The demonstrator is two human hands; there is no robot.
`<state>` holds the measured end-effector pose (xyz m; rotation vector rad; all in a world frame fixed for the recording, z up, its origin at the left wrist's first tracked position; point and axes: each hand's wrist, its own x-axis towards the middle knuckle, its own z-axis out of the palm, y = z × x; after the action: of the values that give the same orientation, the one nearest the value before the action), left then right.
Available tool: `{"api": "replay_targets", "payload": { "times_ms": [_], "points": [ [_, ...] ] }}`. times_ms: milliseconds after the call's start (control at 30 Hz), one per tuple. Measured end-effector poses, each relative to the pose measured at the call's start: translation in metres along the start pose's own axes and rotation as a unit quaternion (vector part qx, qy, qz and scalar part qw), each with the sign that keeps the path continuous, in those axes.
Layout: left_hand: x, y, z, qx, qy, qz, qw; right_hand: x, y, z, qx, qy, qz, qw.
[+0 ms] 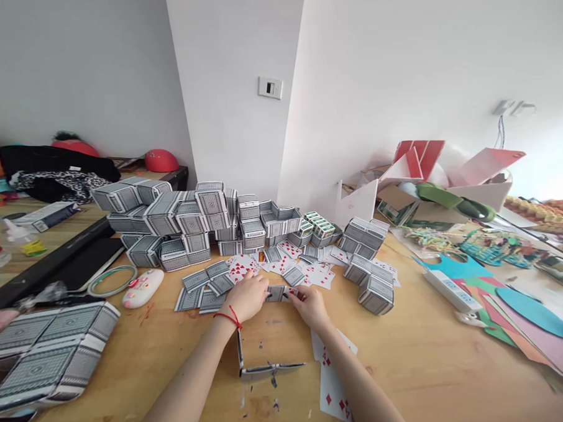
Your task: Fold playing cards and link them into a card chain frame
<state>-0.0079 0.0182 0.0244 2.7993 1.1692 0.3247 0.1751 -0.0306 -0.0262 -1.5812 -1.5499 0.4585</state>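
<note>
Card strip (276, 293) ctr of frame. R hand (310, 305) pinches its right end; L hand (248, 296) at left end, grip hidden, can't tell. Prob. v. light, springy, slick, creases easily; best held by ends.

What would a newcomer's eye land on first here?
Probably the pile of grey-patterned card boxes, stacked in uneven tiers along the back of the wooden table. Next, front and centre, the left hand, with a red string bracelet at its wrist, and the right hand, both at a folded card piece. The red-and-white panels at the back right may also catch the eye.
</note>
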Motion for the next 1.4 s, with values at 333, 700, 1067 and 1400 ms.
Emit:
{"api": "replay_targets", "payload": {
  "times_ms": [333, 700, 1067, 1400],
  "points": [
    [0.0, -0.004, 0.002, -0.018, -0.005, -0.014, 1.0, -0.003, 0.002, -0.01, 0.326, -0.166, 0.099, 0.925],
    [0.0, -0.009, -0.008, -0.063, -0.034, 0.004, 0.997, 0.004, 0.001, -0.008, 0.396, -0.239, 0.143, 0.875],
    [-0.001, -0.001, -0.006, -0.065, -0.035, 0.023, 0.997, 0.002, -0.007, 0.011, 0.271, -0.156, 0.102, 0.944],
    [0.001, 0.0, -0.005, -0.094, -0.025, 0.04, 0.995, 0.001, -0.007, 0.019, 0.201, -0.108, 0.048, 0.972]
  ]
}}
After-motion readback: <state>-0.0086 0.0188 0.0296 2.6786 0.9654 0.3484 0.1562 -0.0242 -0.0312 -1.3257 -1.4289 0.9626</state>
